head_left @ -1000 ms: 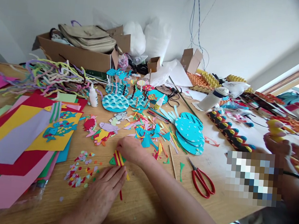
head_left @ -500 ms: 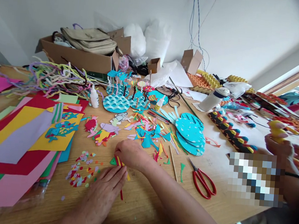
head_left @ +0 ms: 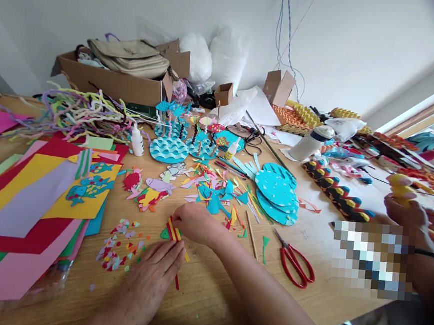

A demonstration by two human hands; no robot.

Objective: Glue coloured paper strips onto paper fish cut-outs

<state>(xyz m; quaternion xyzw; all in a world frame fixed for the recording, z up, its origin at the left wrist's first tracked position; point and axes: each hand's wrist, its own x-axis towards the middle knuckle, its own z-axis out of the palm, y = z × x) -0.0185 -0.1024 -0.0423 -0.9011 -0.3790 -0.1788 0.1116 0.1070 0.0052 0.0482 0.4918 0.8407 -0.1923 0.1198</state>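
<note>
A small green paper fish (head_left: 165,234) lies on the table with red and yellow paper strips (head_left: 174,233) laid slantwise across its body. My left hand (head_left: 155,273) rests flat, its fingertips pressing the lower part of the strips; loose strip ends stick out below the fingers. Curled fingers of my right hand (head_left: 197,223) are closed at the strips' upper right edge, and the fingertips are partly hidden. Left of the hands is a scatter of tiny coloured paper bits (head_left: 120,245). Cut-out paper fish (head_left: 154,190) lie beyond them.
Red-handled scissors (head_left: 295,261) and a thin wooden stick (head_left: 252,234) lie to the right. Blue discs (head_left: 277,192), paper scraps (head_left: 214,192) and a glue bottle (head_left: 137,141) are farther back. Coloured sheets (head_left: 29,208) pile up at left. Another person's hand (head_left: 408,212) holds a yellow object at right.
My right hand has shifted slightly right, uncovering more of the red and yellow strips on the fish. My left hand stays in place.
</note>
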